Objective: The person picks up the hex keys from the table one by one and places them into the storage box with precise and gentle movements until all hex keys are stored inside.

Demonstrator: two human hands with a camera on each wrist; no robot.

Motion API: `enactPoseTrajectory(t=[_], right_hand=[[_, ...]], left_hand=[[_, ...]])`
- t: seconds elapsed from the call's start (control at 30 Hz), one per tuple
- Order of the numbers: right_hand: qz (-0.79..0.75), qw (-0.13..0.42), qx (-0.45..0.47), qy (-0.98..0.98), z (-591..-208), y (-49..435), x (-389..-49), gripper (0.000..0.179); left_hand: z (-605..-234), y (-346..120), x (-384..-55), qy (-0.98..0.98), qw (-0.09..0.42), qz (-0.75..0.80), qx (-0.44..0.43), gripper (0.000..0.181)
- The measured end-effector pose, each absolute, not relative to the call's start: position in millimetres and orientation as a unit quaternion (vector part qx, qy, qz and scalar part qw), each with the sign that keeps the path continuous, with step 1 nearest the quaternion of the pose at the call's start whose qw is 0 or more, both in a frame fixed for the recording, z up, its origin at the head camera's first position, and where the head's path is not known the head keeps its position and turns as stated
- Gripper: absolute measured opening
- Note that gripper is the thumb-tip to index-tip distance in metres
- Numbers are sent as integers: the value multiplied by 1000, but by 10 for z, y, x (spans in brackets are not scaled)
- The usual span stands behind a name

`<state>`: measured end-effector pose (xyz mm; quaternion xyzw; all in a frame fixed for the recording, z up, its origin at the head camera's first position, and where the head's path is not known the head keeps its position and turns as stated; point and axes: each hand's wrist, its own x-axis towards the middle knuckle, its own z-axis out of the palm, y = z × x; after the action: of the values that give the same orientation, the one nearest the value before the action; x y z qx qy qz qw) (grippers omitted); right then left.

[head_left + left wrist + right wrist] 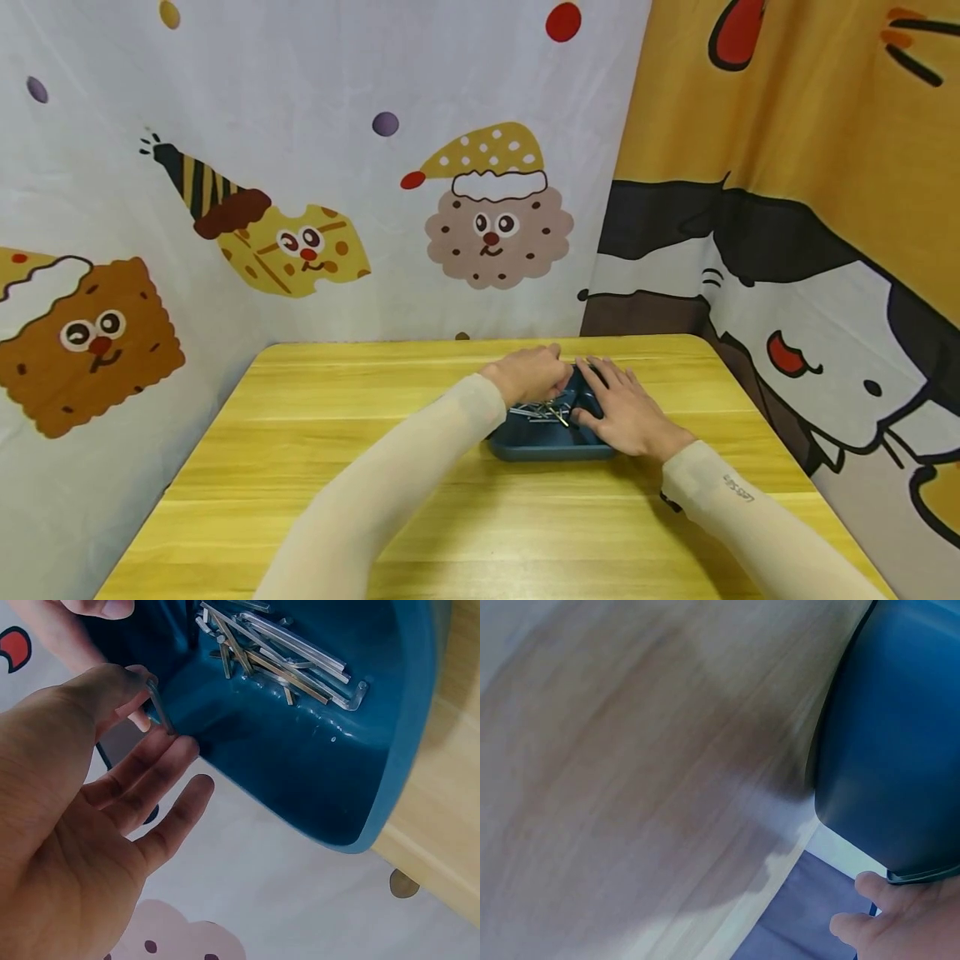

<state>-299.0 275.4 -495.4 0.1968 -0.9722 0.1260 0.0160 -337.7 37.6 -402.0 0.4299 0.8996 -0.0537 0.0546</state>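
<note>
My left hand (534,375) is over the far left part of a dark blue tray (555,452). In the left wrist view it pinches a small bent metal hex key (160,709) between thumb and fingertips, just above the tray's rim. Inside the tray lies a loose pile of hex keys (281,660), silver and brass-coloured, several of them L-shaped. My right hand (626,412) rests across the tray's right side with its fingers straight and spread, the thumb reaching inside. Only some of its fingertips show beside the tray's rim in the right wrist view.
The tray stands on a yellow wood-grain table (337,450), towards its far edge. Behind the table hangs a white curtain (322,67) with cartoon biscuits, and a patterned orange one (825,108) hangs at the right.
</note>
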Motion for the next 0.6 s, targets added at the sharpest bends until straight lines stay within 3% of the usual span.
enactPoseTrajectory(t=[0.6], right_hand=[[124, 17, 200, -972, -4941, 2717, -3005, 89]], left_hand=[[-4087, 363, -3386, 900, 65, -48, 429, 14]])
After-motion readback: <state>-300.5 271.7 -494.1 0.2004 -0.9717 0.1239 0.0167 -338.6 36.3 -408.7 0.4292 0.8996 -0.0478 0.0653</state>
